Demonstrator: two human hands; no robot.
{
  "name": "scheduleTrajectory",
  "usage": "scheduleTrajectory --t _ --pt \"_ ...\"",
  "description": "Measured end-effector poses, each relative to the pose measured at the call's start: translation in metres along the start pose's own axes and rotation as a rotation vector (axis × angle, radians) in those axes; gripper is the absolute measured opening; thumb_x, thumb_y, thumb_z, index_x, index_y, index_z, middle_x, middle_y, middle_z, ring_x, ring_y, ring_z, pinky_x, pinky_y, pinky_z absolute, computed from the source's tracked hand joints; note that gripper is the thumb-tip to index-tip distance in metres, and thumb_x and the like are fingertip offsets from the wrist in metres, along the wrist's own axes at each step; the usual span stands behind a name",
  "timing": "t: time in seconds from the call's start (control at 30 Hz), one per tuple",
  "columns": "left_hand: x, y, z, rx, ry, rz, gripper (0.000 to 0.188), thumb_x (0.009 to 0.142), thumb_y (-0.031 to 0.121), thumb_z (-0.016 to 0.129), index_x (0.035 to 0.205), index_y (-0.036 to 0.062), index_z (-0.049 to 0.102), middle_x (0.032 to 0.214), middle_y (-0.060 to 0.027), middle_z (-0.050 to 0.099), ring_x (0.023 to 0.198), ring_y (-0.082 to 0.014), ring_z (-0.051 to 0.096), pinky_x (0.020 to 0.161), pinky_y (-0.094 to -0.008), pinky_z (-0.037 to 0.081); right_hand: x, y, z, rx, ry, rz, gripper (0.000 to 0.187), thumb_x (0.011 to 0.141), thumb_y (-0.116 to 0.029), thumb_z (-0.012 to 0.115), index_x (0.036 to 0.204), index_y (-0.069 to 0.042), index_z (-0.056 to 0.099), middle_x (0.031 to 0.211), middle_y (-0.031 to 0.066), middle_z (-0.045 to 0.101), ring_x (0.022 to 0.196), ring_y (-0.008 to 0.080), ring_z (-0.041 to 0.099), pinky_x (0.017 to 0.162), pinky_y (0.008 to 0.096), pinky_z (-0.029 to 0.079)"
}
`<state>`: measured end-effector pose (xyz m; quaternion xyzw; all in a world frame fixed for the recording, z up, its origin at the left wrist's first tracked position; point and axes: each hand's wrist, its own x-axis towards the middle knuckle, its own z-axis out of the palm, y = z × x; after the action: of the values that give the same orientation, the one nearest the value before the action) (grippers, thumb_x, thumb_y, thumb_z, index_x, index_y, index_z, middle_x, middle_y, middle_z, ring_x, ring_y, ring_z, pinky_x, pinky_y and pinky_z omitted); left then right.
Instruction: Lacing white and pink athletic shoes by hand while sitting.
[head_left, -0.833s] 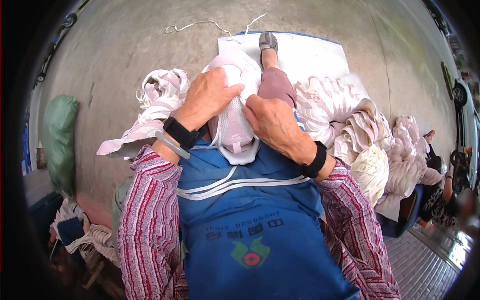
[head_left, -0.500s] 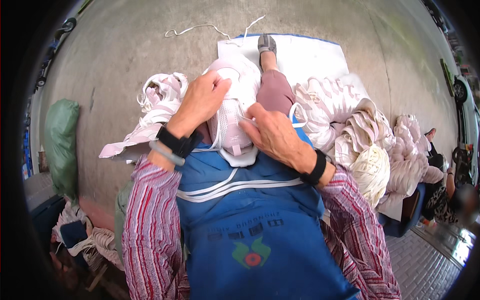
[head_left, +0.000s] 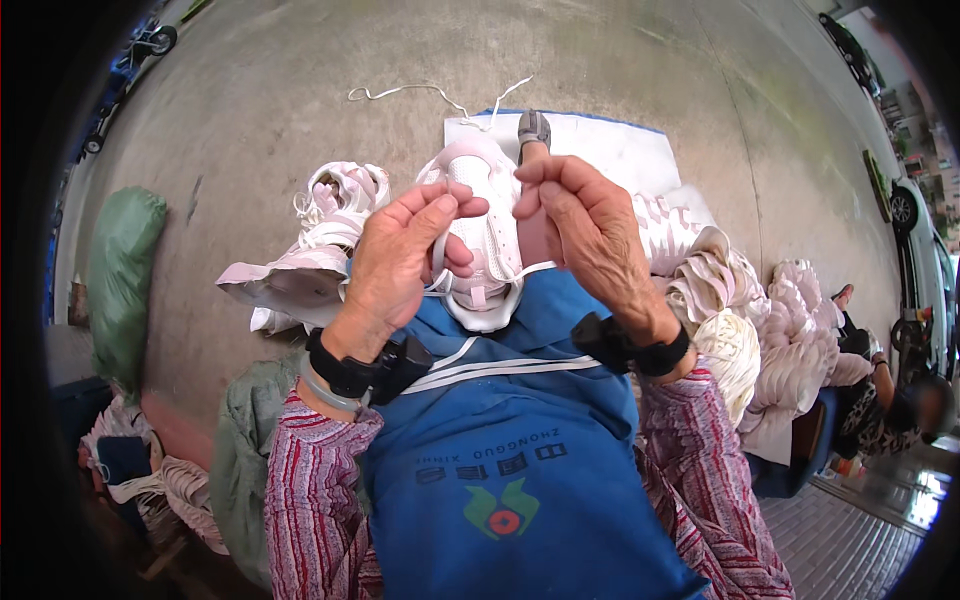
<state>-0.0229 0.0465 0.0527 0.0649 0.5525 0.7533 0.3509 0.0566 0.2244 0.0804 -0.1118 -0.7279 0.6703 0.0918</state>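
Right hand (head_left: 597, 235) now higher above shoe (head_left: 496, 237)

Grey concrete floor (head_left: 270, 100), brick-patterned grey paving (head_left: 830, 535) at lower right, bright glare (head_left: 922, 508) beside it, vehicles (head_left: 904, 208) along both edges

Shoe upper (head_left: 489, 232): smooth matt panels, mesh-like inset. Laces (head_left: 500, 371): flat woven cloth. Apron (head_left: 505, 435): matt, creased cloth. Sleeves (head_left: 315, 490): crinkled cloth. Sack (head_left: 126, 280): plastic-looking, shows slight sheen. Floor (head_left: 630, 60): rough matt concrete.

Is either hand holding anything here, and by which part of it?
White lace runs to the left hand and right hand, but whether and where either grips it cannot be told.
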Motion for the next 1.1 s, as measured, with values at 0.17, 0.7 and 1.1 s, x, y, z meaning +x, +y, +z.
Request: scheduleTrajectory --t 0.17,0.7,1.1 --pt "-0.011 0.000 0.019 -0.216 -0.168 0.015 0.028 0.096 0.020 0.053 0.115 -0.0003 0.056 0.102 -0.0089 0.066 0.061 -0.0072 0.060 0.057 -0.0243 0.055 -0.003 0.000 0.027 0.047 0.146 -0.376 0.022 0.096 -0.006 0.045 0.112 0.002 0.057 0.096 0.0118 0.067 0.089 0.0153 0.066 0.080 0.0240 0.050" --pt "-0.024 0.002 0.025 -0.205 -0.340 -0.038 0.038 0.100 0.025 0.046 0.132 0.0060 0.043 0.114 -0.0035 0.055 0.101 -0.0097 0.056 0.081 -0.0232 0.047 -0.021 -0.021 0.046 -0.158 0.042 -0.388 0.023 0.090 -0.001 0.049 0.110 -0.001 0.060 0.102 0.0157 0.064 0.094 0.0315 0.062 0.080 0.0336 0.049" --pt "-0.026 -0.011 0.033 -0.103 -0.254 0.013 0.035 0.098 0.024 0.046 0.127 0.0048 0.049 0.095 0.0024 0.058 0.070 -0.0010 0.051 0.054 -0.0157 0.037 -0.028 0.013 0.037 -0.504 0.133 -0.599 0.041 0.082 -0.001 0.050 0.123 -0.004 0.055 0.115 0.0215 0.058 0.114 0.0367 0.052 0.095 0.0419 0.040"
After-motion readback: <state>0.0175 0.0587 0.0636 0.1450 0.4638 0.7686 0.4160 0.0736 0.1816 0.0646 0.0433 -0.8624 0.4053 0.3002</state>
